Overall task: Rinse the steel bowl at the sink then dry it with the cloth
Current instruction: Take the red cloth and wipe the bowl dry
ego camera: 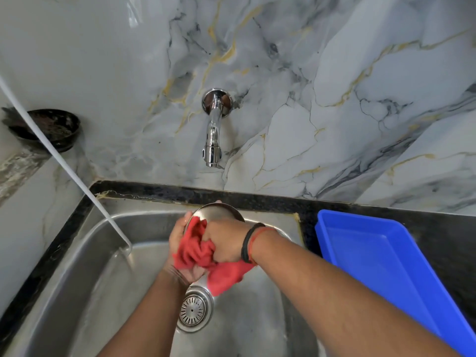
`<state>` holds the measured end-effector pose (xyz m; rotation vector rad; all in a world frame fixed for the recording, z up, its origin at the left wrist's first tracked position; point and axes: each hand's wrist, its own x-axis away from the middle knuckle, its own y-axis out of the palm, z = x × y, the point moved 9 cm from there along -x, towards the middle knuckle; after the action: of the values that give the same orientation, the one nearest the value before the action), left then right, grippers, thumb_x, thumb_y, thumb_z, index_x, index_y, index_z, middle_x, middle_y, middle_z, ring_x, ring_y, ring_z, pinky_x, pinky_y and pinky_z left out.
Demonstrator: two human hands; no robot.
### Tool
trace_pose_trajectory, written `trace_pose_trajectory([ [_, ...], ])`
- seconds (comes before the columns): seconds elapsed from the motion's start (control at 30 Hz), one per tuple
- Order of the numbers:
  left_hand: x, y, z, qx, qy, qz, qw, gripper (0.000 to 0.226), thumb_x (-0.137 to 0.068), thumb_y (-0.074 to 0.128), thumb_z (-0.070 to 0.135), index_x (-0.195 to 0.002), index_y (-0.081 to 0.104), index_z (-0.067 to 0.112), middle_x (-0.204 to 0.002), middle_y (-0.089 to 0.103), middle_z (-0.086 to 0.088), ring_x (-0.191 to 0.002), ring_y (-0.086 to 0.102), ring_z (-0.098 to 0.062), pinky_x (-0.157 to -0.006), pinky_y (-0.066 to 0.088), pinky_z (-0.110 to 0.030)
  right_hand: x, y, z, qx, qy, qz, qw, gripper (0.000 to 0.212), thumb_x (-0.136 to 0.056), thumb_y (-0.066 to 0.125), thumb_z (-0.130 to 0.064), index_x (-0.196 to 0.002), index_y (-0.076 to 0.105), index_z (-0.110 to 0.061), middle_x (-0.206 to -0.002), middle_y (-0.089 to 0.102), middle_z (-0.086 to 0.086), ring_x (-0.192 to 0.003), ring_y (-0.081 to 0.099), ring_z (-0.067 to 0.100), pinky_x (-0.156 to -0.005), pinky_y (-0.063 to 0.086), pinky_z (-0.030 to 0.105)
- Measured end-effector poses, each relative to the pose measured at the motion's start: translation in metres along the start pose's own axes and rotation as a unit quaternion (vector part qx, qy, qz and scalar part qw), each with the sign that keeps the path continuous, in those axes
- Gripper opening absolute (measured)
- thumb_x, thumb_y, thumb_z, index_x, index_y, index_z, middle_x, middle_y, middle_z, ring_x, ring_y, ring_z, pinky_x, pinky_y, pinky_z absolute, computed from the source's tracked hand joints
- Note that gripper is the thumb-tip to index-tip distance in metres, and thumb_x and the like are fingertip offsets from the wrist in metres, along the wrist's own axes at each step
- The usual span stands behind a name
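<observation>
A steel bowl [219, 211] is held tilted above the steel sink [85, 274], its opening turned toward me. My left hand [179, 234] grips the bowl at its left rim and underside. My right hand [226, 242] is closed on a red cloth [198, 251] bunched against the inside of the bowl. A loose end of the cloth hangs down to the right, over the drain [193, 309]. Most of the bowl is hidden by the cloth and both hands. The chrome tap [213, 130] on the wall shows no water running.
A blue plastic tray [381, 258] lies on the dark counter right of the sink. A white hose [61, 163] slants from the upper left down into the sink. A dark round dish [49, 128] sits on the left ledge. Marble tiles form the back wall.
</observation>
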<state>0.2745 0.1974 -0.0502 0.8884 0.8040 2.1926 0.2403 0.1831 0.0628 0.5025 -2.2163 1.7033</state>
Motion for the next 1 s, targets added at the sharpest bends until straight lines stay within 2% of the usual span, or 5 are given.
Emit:
trace_pose_trajectory([
  [0.1,0.003,0.022,-0.01,0.032,-0.042,-0.078,0.996,0.066,-0.074,0.062,0.055,-0.118,0.067,0.006,-0.106,0.071,-0.017,-0.101,0.062,-0.032,-0.083,0.05,-0.041,0.011,-0.014,0.003,0.154,0.019,0.039,0.987,0.011,-0.081,0.064,-0.017,-0.089,0.067,-0.01,-0.075,0.061,0.003,-0.077,0.062,0.028,-0.057,0.036,0.025],
  [0.37,0.007,0.045,0.004,0.083,-0.01,-0.145,0.986,0.066,-0.065,0.081,0.05,-0.112,0.071,0.004,-0.109,0.073,-0.02,-0.104,0.068,-0.031,-0.085,0.059,-0.042,0.031,-0.059,0.016,-0.018,0.129,0.339,0.932,0.026,-0.08,0.055,-0.007,-0.099,0.07,-0.016,-0.096,0.067,0.014,-0.088,0.064,0.037,-0.07,0.046,0.035],
  [0.63,0.012,0.03,-0.009,0.093,-0.018,-0.131,0.987,0.069,-0.075,0.064,0.057,-0.114,0.068,0.0,-0.108,0.072,-0.026,-0.103,0.068,-0.037,-0.081,0.06,-0.045,0.018,-0.012,-0.013,0.068,-0.057,0.063,0.994,0.028,-0.08,0.06,-0.006,-0.1,0.075,-0.018,-0.098,0.057,0.005,-0.097,0.057,0.029,-0.068,0.042,0.032],
  [0.8,0.014,0.038,-0.007,0.099,0.009,-0.13,0.987,0.063,-0.076,0.065,0.056,-0.118,0.069,0.008,-0.116,0.07,-0.022,-0.109,0.066,-0.035,-0.088,0.058,-0.048,0.02,-0.046,-0.001,0.242,0.083,0.195,0.947,0.023,-0.092,0.052,-0.005,-0.111,0.063,-0.001,-0.111,0.057,0.016,-0.098,0.058,0.037,-0.063,0.041,0.04],
  [1.0,0.011,0.045,-0.011,0.051,0.016,-0.153,0.987,0.062,-0.083,0.057,0.053,-0.13,0.06,0.013,-0.119,0.07,-0.017,-0.11,0.064,-0.031,-0.092,0.057,-0.042,0.018,-0.01,0.033,0.085,0.182,0.04,0.979,0.027,-0.084,0.06,-0.026,-0.107,0.063,-0.011,-0.106,0.066,0.01,-0.086,0.059,0.025,-0.067,0.042,0.031],
])
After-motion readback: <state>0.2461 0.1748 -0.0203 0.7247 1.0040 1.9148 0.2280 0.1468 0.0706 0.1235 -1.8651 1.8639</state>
